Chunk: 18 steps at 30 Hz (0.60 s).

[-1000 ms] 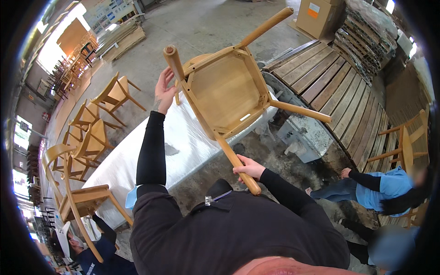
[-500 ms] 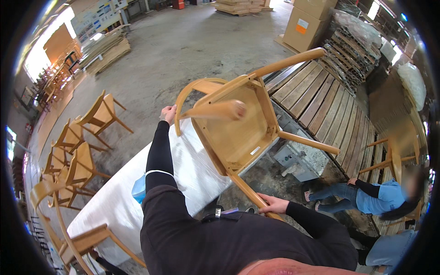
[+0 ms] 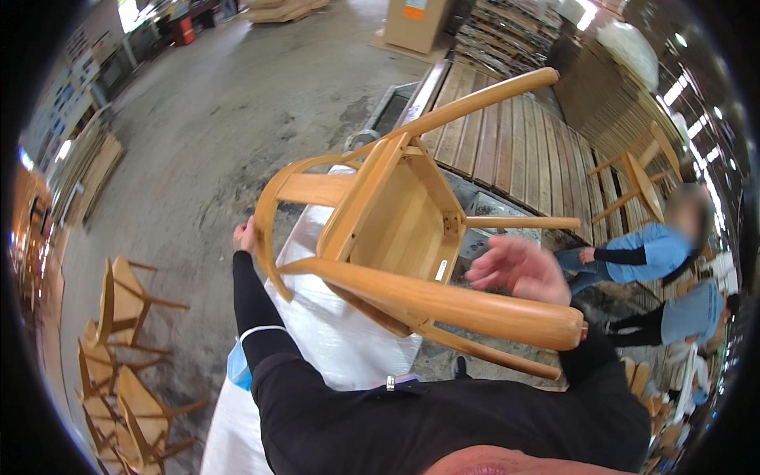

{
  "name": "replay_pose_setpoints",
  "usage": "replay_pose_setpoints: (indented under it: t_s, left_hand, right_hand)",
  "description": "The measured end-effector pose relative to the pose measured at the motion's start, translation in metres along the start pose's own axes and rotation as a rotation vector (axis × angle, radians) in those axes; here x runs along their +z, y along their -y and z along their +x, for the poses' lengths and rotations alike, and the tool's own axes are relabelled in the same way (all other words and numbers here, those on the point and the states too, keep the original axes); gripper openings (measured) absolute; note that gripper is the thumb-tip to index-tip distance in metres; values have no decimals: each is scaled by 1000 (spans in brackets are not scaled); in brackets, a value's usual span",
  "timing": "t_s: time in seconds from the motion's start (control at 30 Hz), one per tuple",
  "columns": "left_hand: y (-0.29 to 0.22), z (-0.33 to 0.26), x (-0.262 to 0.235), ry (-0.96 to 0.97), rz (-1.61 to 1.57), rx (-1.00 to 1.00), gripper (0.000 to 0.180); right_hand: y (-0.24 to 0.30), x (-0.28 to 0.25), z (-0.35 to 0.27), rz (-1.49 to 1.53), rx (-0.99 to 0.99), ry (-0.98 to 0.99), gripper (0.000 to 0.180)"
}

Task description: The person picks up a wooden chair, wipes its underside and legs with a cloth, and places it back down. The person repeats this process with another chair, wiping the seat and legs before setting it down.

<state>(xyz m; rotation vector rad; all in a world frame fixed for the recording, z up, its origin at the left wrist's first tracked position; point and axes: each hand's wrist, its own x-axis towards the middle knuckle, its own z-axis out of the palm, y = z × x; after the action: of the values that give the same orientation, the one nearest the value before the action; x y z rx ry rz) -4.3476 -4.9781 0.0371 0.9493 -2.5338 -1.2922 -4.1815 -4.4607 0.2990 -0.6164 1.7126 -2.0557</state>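
Chair (image 3: 396, 229): pale wood, held in the air on its side above a white-covered table (image 3: 332, 348); legs point toward the camera and to the right, curved back to the left. Left hand (image 3: 245, 236): closed on the back's curved rail at its left end. Right hand (image 3: 518, 269): open, fingers spread, blurred, just beside the seat's right edge between two legs, gripping nothing. Left hand alone has hold. More chairs (image 3: 119, 348) stand on the floor at left
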Motion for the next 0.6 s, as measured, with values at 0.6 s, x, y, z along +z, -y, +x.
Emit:
replay_pose_setpoints:
  t_s: [0.6]
  left_hand:
    - [25,-1,21,147,-416,-266,89]
  right_hand:
    - [50,-122,265,-2465,279,197,18]
